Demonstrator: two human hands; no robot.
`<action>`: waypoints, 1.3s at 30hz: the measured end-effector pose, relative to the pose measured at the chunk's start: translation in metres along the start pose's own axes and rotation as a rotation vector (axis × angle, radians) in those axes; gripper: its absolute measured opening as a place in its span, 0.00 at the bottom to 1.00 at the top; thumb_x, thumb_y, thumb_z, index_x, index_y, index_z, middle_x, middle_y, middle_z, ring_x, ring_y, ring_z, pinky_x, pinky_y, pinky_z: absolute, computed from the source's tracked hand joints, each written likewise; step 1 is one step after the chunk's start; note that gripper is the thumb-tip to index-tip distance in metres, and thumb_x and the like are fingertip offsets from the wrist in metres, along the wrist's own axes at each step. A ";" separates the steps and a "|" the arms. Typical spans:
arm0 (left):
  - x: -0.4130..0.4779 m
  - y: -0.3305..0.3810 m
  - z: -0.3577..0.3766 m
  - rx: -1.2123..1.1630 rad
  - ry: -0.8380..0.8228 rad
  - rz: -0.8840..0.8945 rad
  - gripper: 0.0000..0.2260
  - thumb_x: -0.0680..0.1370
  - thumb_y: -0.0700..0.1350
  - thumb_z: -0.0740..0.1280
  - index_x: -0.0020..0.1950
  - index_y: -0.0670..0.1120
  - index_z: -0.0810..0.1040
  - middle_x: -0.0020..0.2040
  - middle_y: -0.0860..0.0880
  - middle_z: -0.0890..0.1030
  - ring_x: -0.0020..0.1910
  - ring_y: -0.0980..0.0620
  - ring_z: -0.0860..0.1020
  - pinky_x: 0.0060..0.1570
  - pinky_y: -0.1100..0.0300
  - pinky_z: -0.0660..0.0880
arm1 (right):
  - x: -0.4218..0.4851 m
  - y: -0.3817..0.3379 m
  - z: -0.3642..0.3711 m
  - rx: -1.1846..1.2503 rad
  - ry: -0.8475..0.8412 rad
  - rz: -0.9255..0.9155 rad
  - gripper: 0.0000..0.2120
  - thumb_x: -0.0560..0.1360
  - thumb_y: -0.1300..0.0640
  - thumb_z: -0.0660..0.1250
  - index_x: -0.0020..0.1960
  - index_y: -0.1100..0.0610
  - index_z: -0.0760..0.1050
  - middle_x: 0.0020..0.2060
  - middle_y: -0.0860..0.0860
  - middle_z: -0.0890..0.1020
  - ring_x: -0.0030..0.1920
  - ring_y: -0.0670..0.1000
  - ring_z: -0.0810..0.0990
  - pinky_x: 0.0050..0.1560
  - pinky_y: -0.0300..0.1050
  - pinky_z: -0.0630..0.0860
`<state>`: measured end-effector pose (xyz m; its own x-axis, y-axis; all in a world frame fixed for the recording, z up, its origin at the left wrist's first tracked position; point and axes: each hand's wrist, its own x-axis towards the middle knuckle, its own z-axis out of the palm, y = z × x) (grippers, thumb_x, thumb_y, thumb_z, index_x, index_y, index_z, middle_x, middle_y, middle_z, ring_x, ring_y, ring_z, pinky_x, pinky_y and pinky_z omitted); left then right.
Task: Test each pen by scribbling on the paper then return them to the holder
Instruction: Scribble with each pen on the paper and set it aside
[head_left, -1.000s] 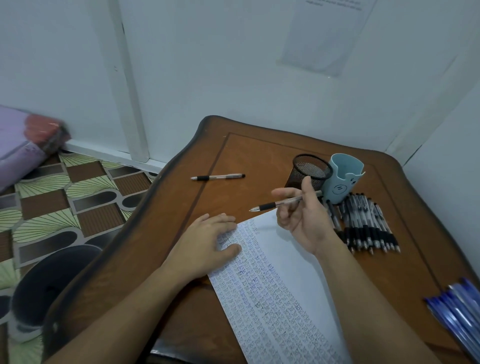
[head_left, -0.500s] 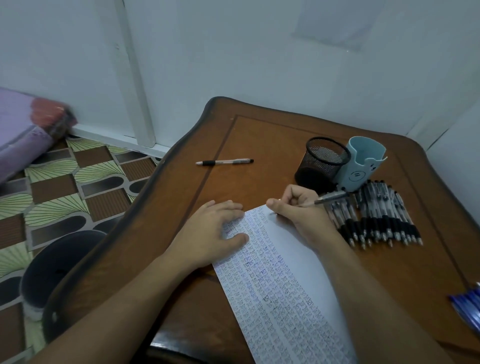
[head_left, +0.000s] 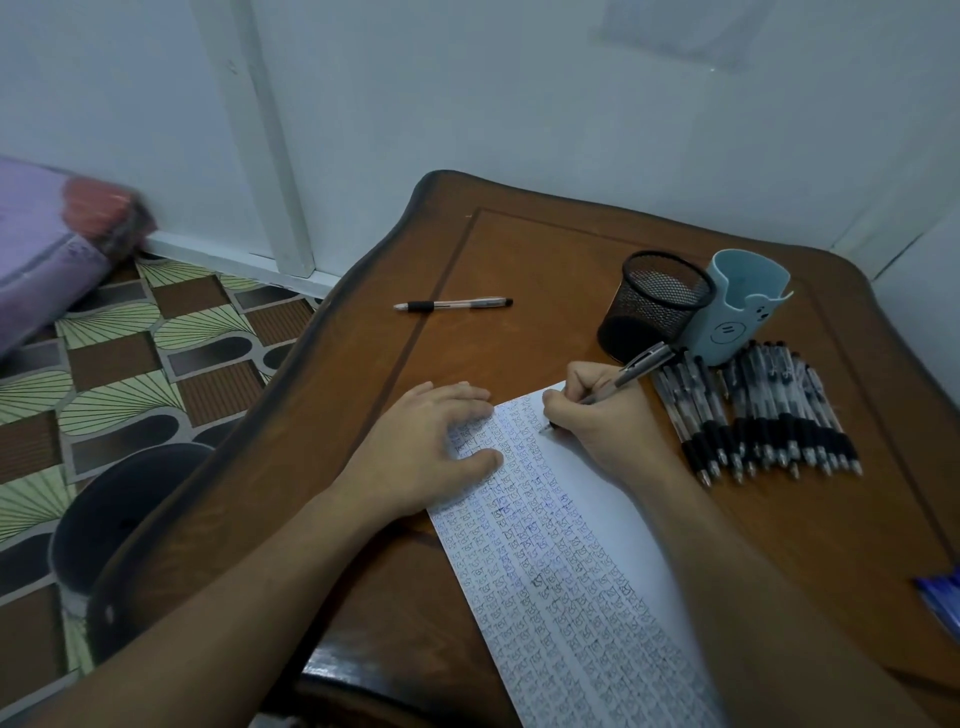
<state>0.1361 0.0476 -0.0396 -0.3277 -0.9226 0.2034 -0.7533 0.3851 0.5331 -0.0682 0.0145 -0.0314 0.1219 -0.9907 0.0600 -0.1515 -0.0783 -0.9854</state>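
Note:
A white paper (head_left: 613, 499) covered in rows of small scribbles lies slanted on the brown table (head_left: 519, 270). My left hand (head_left: 431, 447) rests flat on the paper's upper left part. My right hand (head_left: 597, 410) grips a silver and black pen (head_left: 628, 371) with its tip on the paper near the top edge. A black mesh holder (head_left: 654, 301) and a light blue holder (head_left: 743, 312) stand side by side behind my right hand. Several black-grip pens (head_left: 763, 410) lie in a row on the table to the right. One single pen (head_left: 452, 305) lies apart at the far left.
Blue pens (head_left: 943, 597) show at the right edge. A dark round bin (head_left: 119, 514) stands on the patterned floor left of the table. A purple bundle (head_left: 47, 244) lies by the wall. White walls close in behind and to the right.
My right hand brought the pen down from above the table to the paper's top edge and the tip now touches the sheet. My left hand has stayed on the paper.

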 end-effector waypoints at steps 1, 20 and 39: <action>0.000 0.000 0.000 -0.005 -0.002 -0.002 0.29 0.71 0.63 0.66 0.69 0.52 0.74 0.70 0.60 0.71 0.65 0.72 0.57 0.69 0.67 0.47 | 0.000 0.000 0.000 0.002 -0.005 0.000 0.22 0.74 0.72 0.67 0.30 0.57 0.61 0.25 0.49 0.63 0.29 0.45 0.65 0.30 0.35 0.73; 0.001 0.001 -0.001 -0.024 0.005 -0.006 0.30 0.68 0.63 0.63 0.67 0.51 0.76 0.70 0.59 0.72 0.65 0.72 0.58 0.68 0.68 0.48 | 0.001 -0.001 0.002 -0.023 0.001 -0.011 0.22 0.73 0.72 0.68 0.30 0.57 0.59 0.25 0.48 0.63 0.28 0.42 0.67 0.31 0.36 0.74; 0.000 0.003 -0.002 -0.021 0.010 -0.010 0.30 0.68 0.63 0.64 0.67 0.51 0.76 0.69 0.59 0.72 0.66 0.70 0.59 0.70 0.65 0.50 | 0.002 0.002 0.000 -0.046 0.014 -0.009 0.23 0.71 0.71 0.68 0.29 0.54 0.59 0.28 0.52 0.62 0.34 0.52 0.64 0.35 0.45 0.73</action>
<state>0.1350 0.0485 -0.0368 -0.3142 -0.9267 0.2062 -0.7444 0.3752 0.5523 -0.0684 0.0124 -0.0333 0.1102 -0.9913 0.0715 -0.1950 -0.0921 -0.9765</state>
